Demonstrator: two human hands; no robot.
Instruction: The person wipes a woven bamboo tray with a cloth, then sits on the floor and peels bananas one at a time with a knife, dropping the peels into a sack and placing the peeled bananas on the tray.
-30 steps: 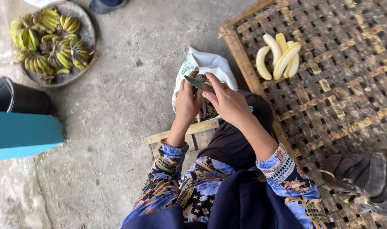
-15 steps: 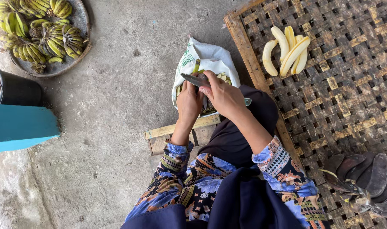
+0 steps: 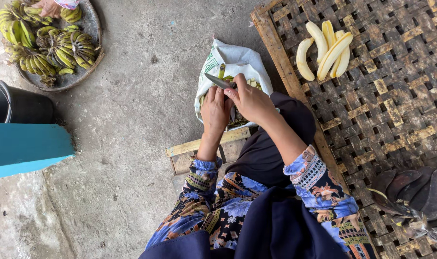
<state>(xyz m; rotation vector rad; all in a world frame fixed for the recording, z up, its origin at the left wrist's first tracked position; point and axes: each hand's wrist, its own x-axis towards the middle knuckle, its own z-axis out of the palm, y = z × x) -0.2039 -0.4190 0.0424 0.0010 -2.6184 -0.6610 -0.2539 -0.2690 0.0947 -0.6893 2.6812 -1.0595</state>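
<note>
My right hand point(image 3: 249, 100) grips a knife point(image 3: 217, 81) whose blade points left. My left hand point(image 3: 214, 109) is closed on a banana that my fingers mostly hide. Both hands meet over an open white sack point(image 3: 230, 62) with green and yellow peels inside. Several peeled pale bananas point(image 3: 324, 48) lie together on a woven bamboo tray point(image 3: 396, 96) to my right.
A round metal tray point(image 3: 91, 29) with green and yellow banana bunches point(image 3: 46, 43) sits far left; another person's hand point(image 3: 48, 7) rests on it. A black bucket point(image 3: 17, 103) and a blue board point(image 3: 26, 148) are left. A low wooden stool point(image 3: 199, 153) is below me.
The view has shifted slightly. My hands and knife stay together over the sack, with the right hand turning a little. Another person's hand has appeared at the banana bunches.
</note>
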